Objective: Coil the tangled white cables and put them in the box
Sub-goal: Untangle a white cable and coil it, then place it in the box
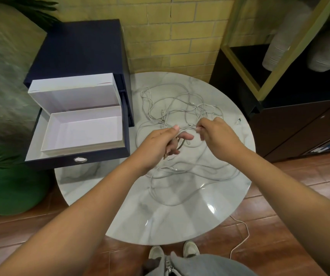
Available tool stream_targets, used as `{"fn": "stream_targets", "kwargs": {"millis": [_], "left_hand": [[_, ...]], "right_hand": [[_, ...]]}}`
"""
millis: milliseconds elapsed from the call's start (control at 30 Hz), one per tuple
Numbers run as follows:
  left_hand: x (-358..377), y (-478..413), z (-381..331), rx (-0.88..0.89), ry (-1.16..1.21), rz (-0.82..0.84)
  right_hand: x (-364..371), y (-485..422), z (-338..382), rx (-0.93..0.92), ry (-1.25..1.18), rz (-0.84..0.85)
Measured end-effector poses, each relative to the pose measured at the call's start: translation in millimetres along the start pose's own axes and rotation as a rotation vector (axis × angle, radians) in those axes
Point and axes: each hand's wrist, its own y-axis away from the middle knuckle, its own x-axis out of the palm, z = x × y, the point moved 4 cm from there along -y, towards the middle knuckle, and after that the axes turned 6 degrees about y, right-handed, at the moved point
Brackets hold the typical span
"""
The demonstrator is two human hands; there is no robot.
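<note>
Tangled white cables (180, 108) sprawl in loose loops over the round marble table (160, 216). My left hand (160, 145) hovers above the table's middle, its fingers curled round a stretch of cable with plug ends dangling below. My right hand (216, 136) pinches the same strand just to the right, and a short taut piece runs between the two hands. The white box (84, 132) stands open and empty in a pulled-out drawer at the left, its lid tipped up behind it.
The dark blue drawer cabinet (80, 52) stands left of the table against a brick wall. A dark shelf unit (299, 116) stands at the right. One cable end (242, 232) hangs off the table's near edge onto the wooden floor. A green cushion (10, 190) lies lower left.
</note>
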Motion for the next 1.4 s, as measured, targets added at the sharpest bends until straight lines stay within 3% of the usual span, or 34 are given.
{"fn": "stream_targets", "kwargs": {"millis": [167,333,500,633,800,967,1133,1300,1400], "left_hand": [[9.1,0.8,-0.1,-0.022,0.217,0.034],[13.0,-3.6,-3.1,0.017,0.362,0.005],[7.3,-9.7,14.9,0.075,0.136,-0.128],[6.4,-8.0,27.3,0.101,-0.064,-0.229],[11.1,-5.7,42.8,0.165,-0.475,-0.156],[-4.6,-5.8,65.6,0.073,-0.85,0.002],[-16.4,2.4,64.4,0.001,-0.717,0.055],[-12.9,1.1,58.4,-0.015,-0.777,0.129],[-9.9,0.8,51.4,0.007,-0.843,0.137]], "right_hand": [[10.7,9.8,6.7,0.075,-0.058,0.035],[32.1,25.8,22.8,0.09,-0.129,0.21],[39.7,41.7,50.1,0.106,-0.391,0.46],[40.1,45.3,52.6,0.017,-0.206,0.627],[25.8,42.8,49.5,-0.103,0.067,0.739],[4.0,37.6,34.3,-0.106,0.182,0.669],[-15.2,30.2,19.6,-0.16,0.222,0.489],[-21.5,22.8,17.8,-0.388,0.351,0.134],[-21.2,20.7,16.4,-0.394,0.412,0.054]]}}
